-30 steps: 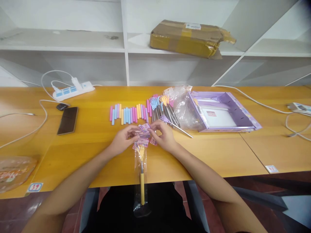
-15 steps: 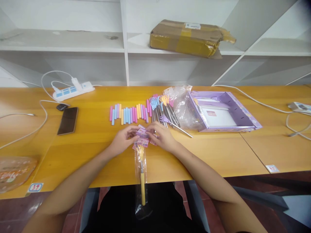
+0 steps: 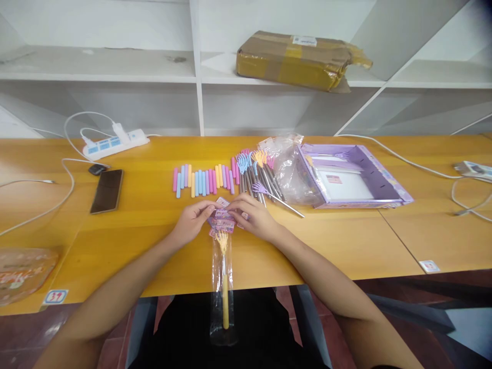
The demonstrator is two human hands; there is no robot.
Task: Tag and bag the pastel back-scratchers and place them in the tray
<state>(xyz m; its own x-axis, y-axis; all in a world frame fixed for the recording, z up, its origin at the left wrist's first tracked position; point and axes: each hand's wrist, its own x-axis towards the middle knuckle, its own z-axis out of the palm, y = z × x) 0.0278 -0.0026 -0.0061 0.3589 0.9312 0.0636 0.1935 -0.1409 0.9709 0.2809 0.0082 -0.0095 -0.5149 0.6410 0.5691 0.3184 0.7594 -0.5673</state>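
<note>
My left hand (image 3: 193,220) and my right hand (image 3: 251,215) meet at the table's near side, fingers pinched on either side of a small purple printed card (image 3: 223,214). More such cards lie beneath it, partly hidden by the fingers. Below them a clear plastic bag (image 3: 213,307) reaches past the table edge over my lap. Inside it is a back scratcher (image 3: 225,287) with a yellow hand-shaped head and yellow handle. Beyond my right hand lie several metal-stemmed back scratchers (image 3: 251,169) with blue, yellow, pink and purple heads. Coloured handle sleeves (image 3: 203,183) lie in rows beyond my left hand.
A purple open box (image 3: 346,189) stands at the right, with crumpled clear plastic (image 3: 290,174) beside it. A phone (image 3: 107,191) and a power strip (image 3: 115,145) with cables lie at the left. A taped carton (image 3: 294,61) rests on the shelf above.
My left fingers have closed and straightened slightly against the card. The bagged back scratcher hangs a little straighter, its lower end shifted slightly. The other things have stayed put.
</note>
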